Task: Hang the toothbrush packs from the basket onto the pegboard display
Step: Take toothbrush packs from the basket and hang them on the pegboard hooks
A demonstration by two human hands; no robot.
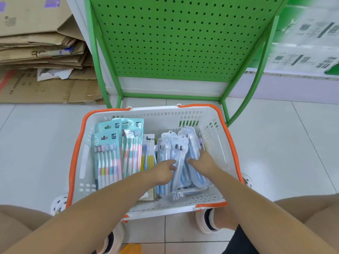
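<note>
At nine o'clock in the slotted white plastic basket (pixel 211 136) with its orange rim lie glossy teal card toothbrush packs (pixel 108 153). At centre, the left hand (pixel 163 171) pinches a clear blister pack (pixel 177 153); at three o'clock the right hand (pixel 203 162) grips another blister pack (pixel 194 143). At twelve stands the green perforated metal pegboard (pixel 174 37).

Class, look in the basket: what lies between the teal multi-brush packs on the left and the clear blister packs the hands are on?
In the head view, a small pack with a blue toothbrush on a yellow card lies between them.
</note>
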